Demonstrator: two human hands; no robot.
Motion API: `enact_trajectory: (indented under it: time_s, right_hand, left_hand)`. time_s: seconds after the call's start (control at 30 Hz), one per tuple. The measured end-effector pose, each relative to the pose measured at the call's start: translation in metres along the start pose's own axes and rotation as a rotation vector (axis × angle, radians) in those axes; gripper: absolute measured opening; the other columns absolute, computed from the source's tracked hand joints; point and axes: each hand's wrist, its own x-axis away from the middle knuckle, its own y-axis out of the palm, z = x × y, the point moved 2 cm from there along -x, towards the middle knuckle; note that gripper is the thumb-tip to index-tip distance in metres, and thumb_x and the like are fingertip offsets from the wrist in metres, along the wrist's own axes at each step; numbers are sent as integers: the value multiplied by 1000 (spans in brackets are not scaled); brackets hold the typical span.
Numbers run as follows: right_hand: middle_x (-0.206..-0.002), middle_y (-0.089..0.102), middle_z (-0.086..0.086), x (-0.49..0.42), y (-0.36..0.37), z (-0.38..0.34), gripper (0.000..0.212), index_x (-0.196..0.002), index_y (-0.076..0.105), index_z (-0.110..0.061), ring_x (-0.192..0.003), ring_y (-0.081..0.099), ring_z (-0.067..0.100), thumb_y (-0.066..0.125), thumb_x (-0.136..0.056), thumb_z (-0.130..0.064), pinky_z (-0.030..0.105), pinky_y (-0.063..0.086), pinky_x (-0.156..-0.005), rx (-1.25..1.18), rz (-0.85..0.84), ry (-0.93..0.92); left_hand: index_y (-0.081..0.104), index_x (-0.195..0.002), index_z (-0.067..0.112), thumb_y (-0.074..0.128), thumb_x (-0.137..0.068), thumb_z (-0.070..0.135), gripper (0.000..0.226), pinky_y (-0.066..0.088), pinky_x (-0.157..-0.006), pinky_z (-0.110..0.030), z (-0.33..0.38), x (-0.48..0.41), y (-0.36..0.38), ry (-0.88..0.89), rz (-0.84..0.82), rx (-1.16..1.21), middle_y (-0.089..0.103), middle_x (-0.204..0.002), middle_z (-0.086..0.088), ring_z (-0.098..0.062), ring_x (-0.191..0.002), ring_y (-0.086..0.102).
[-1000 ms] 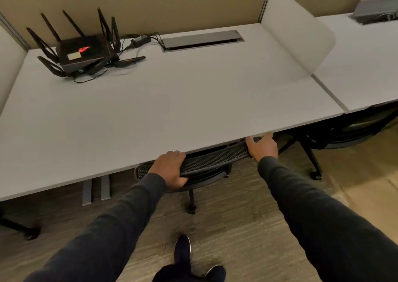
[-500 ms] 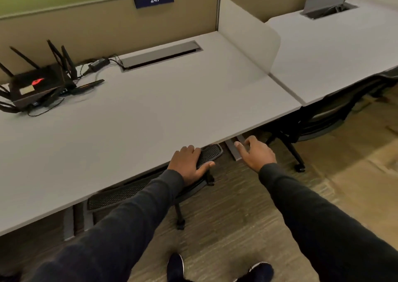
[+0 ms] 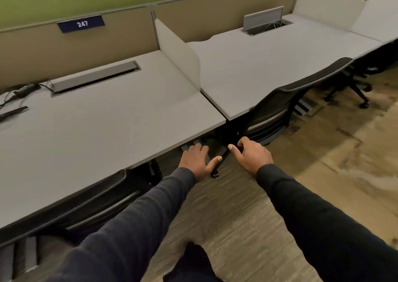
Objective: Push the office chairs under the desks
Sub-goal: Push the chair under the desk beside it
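Note:
A black mesh office chair (image 3: 101, 193) sits tucked under the grey desk marked 247 (image 3: 107, 126) at the lower left; only its backrest top shows below the desk edge. A second black mesh chair (image 3: 286, 101) stands at the neighbouring desk (image 3: 258, 66) on the right, its back rising above the desk edge. My left hand (image 3: 198, 161) hovers with fingers spread just off the first desk's front corner, holding nothing. My right hand (image 3: 251, 154) is open beside it, near the left side of the second chair, touching nothing that I can make out.
A white divider panel (image 3: 178, 53) separates the two desks. A third chair's wheeled base (image 3: 353, 88) shows at the far right. Cables and a power adapter (image 3: 23, 90) lie at the back left. A raised cable flap (image 3: 262, 20) stands on the right desk. Carpet floor stretches right.
My left hand has let go of the first chair's backrest. My view and both hands have shifted right, bringing the second chair into full view. The router has left the frame.

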Motion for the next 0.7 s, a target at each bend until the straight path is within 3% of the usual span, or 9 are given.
enact_trajectory:
  time_s: [0.23,0.43,0.6,0.7]
  right_hand:
    - [-85,57,-7,-54,-39,77,46,-103,55,-26,-82,60,21,42,-93,-69,33,37,-67,6,76,-13]
    - [-82,57,-7,-121,-87,135,37,-92,56,-26,-76,59,19,46,-96,-61,34,44,-65,6,161,-110]
    - [-78,53,-5,-183,-143,173,40,-83,59,-21,-67,53,18,44,-99,-55,35,46,-60,-31,315,-239]
    - [-78,51,-4,-214,-167,200,43,-82,60,-18,-66,51,19,44,-99,-55,33,42,-59,-29,352,-237]
  left_hand:
    - [53,-133,16,34,-96,69,67,43,-96,-46,86,-86,2,28,58,97,54,-127,-9,-28,-116,50]
    - [55,-128,15,36,-97,66,63,46,-95,-48,147,-179,5,-44,112,305,57,-122,-9,-28,-112,53]
    - [60,-119,10,32,-99,64,64,46,-99,-47,181,-262,9,-350,138,767,59,-117,-15,-33,-109,57]
    - [52,-137,7,20,-97,70,81,36,-111,-47,190,-294,19,-562,84,959,53,-136,-19,-36,-125,50]
